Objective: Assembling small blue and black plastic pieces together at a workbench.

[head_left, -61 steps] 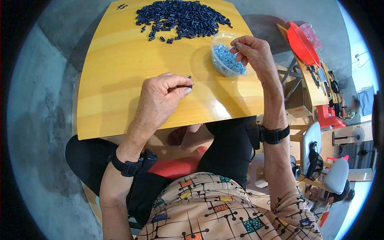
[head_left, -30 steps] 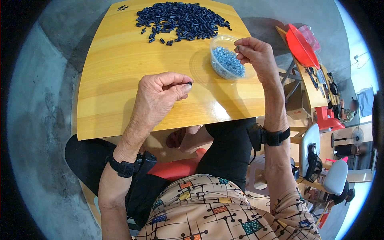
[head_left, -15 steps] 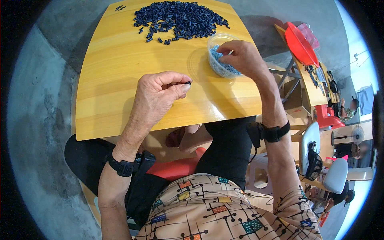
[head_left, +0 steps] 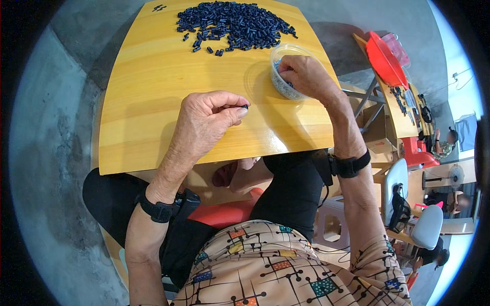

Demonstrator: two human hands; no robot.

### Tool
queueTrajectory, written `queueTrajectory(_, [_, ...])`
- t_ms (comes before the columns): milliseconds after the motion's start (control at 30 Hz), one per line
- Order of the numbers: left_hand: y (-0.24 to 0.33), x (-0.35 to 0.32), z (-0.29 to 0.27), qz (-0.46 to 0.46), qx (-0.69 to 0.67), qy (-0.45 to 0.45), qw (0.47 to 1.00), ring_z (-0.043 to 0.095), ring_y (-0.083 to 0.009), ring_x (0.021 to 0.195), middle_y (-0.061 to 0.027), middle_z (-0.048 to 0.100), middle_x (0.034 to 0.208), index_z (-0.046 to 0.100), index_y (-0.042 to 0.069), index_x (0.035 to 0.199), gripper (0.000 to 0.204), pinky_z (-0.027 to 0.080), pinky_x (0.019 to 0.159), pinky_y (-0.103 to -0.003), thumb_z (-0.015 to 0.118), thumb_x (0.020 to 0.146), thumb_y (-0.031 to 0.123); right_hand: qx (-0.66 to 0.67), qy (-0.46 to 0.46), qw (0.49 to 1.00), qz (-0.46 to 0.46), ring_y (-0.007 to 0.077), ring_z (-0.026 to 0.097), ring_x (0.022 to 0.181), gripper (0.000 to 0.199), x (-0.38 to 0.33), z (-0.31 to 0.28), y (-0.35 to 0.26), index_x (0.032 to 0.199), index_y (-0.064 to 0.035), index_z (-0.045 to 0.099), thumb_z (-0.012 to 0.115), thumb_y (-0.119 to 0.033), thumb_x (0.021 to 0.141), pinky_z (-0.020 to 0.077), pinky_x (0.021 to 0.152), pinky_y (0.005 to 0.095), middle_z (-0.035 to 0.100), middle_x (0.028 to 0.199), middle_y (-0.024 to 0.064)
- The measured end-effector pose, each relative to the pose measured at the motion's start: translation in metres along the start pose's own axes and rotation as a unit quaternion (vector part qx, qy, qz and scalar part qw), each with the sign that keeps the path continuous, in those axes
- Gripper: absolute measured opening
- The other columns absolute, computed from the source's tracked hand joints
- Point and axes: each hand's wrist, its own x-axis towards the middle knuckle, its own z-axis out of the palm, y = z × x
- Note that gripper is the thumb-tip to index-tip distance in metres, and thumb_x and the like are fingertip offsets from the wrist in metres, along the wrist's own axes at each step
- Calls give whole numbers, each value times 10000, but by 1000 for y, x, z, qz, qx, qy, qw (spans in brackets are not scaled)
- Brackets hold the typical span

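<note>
My left hand (head_left: 212,120) hovers over the near half of the yellow table, thumb and fingers pinched on a small black piece (head_left: 245,106) whose dark end pokes out at the fingertips. To its right stands a clear round plastic tub (head_left: 287,92) holding many tiny blue pieces (head_left: 277,65). My right hand (head_left: 305,76) reaches into that tub with bent fingers. Its fingertips are down among the contents, so what they grip, if anything, is hidden. A large heap of short black cylindrical pieces (head_left: 235,25) lies at the far side.
The yellow wooden table (head_left: 153,112) ends just above my legs. A few black pieces (head_left: 159,8) lie apart at its far left corner. On the right, a second table carries a red basin (head_left: 386,58). Chairs, a fan (head_left: 456,173) and other people are farther right.
My right hand has dipped lower into the tub and now covers more of the blue pieces. My left hand keeps its pinch on the black piece. The view has shifted slightly.
</note>
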Motion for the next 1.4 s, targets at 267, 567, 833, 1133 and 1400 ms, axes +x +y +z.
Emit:
queueTrajectory(267, [-1, 1, 3, 1, 3, -7, 1000, 591, -69, 689, -50, 650, 792, 651, -22, 932, 147, 495, 629, -203, 616, 794, 12, 70, -67, 995, 4, 217, 607, 632, 128, 0, -6, 5, 794, -30, 630, 621, -106, 692, 473, 586, 319, 634, 701, 113])
queueTrajectory(567, [0, 0, 1, 3, 3, 1, 1000, 588, -68, 662, -39, 646, 757, 653, -16, 931, 145, 489, 611, -198, 622, 797, 29, 165, -2, 978, 124, 158, 581, 555, 146, -6, -16, -1, 746, -30, 666, 661, -175, 731, 462, 531, 283, 619, 626, 93])
queueTrajectory(833, [10, 0, 2, 5, -74, 9, 997, 587, -80, 649, -47, 646, 758, 649, -16, 933, 150, 491, 620, -202, 636, 798, 49, 451, 13, 877, 166, 25, 489, 497, 174, -13, -27, -1, 848, -3, 620, 573, -168, 878, 381, 430, 158, 595, 657, 0])
queueTrajectory(1133, [14, 2, 4, -14, -91, 18, 996, 586, -86, 663, -48, 643, 764, 650, -17, 925, 164, 483, 632, -206, 641, 802, 91, 538, 18, 825, 173, 21, 508, 521, 173, -19, -27, 0, 821, -38, 613, 552, -184, 894, 400, 453, 154, 587, 663, -14])
queueTrajectory(1400, [9, 6, 9, -24, -119, 18, 992, 571, -79, 650, -42, 638, 754, 648, -17, 930, 166, 473, 619, -201, 640, 800, 86, 128, 171, 965, 154, 119, 600, 609, 239, -19, -21, 12, 966, -33, 653, 641, -117, 743, 490, 570, 259, 658, 727, 86])
